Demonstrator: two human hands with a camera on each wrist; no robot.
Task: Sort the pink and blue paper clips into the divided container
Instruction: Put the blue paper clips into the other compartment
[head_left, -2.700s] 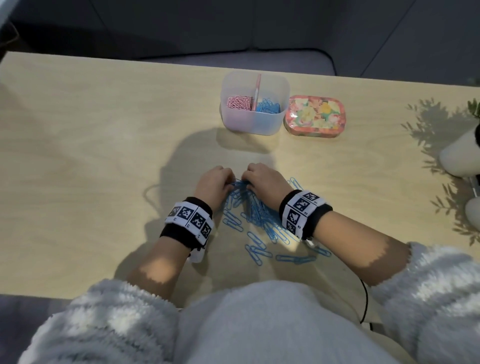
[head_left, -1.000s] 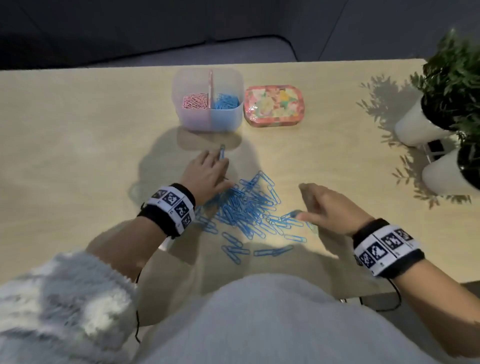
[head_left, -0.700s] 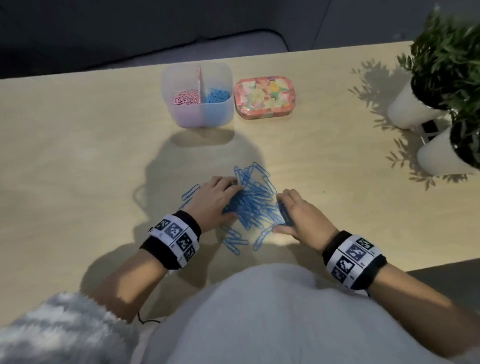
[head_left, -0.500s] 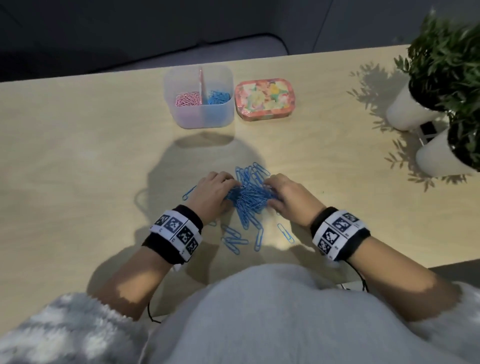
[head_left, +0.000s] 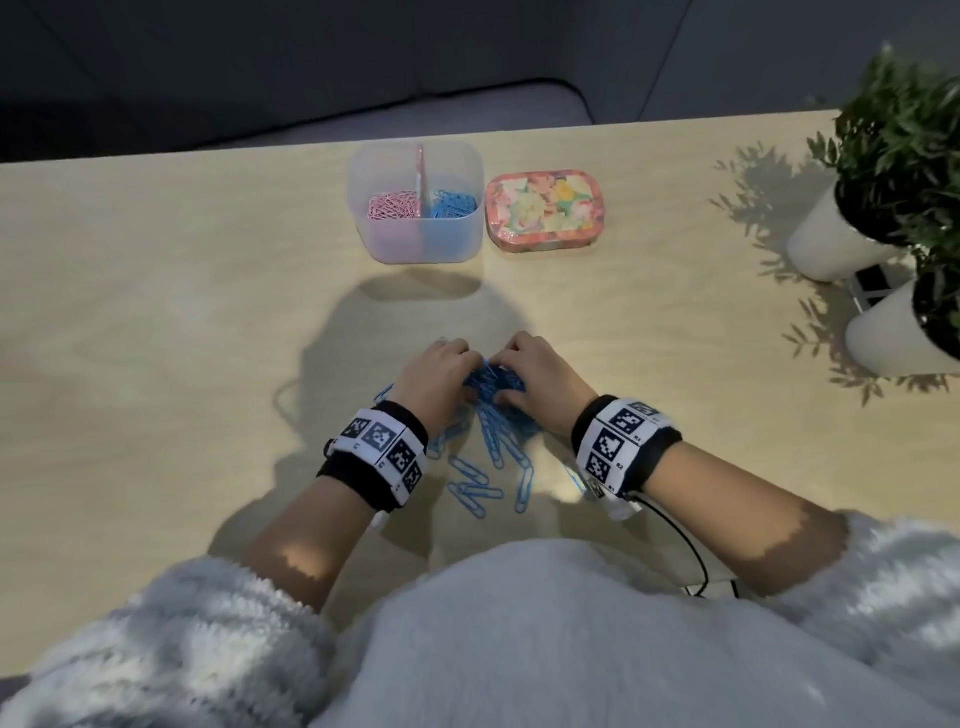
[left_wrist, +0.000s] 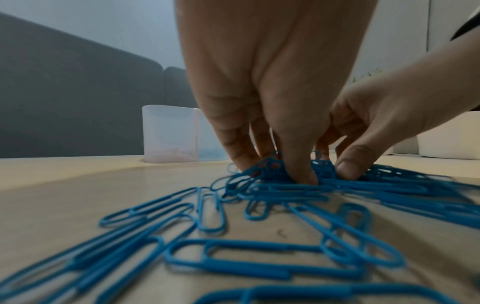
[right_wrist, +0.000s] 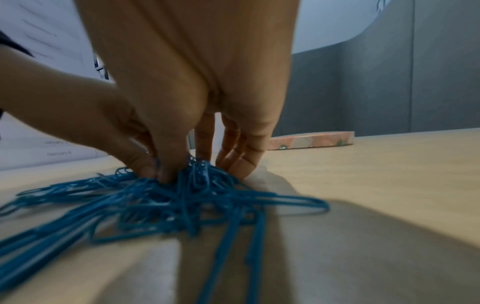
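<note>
Both hands — left (head_left: 435, 375), right (head_left: 536, 375) — curl round the blue clips (head_left: 492, 384): light, slippery, tangle-prone — best scooped from the heap's sides.

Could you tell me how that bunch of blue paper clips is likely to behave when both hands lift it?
The blue paper clips lie tangled, so they would probably rise as a loose clump. They look thin and light, so some may well slip out. The left hand and right hand pinch only the middle, so the scattered clips nearer the person likely stay behind.
</note>
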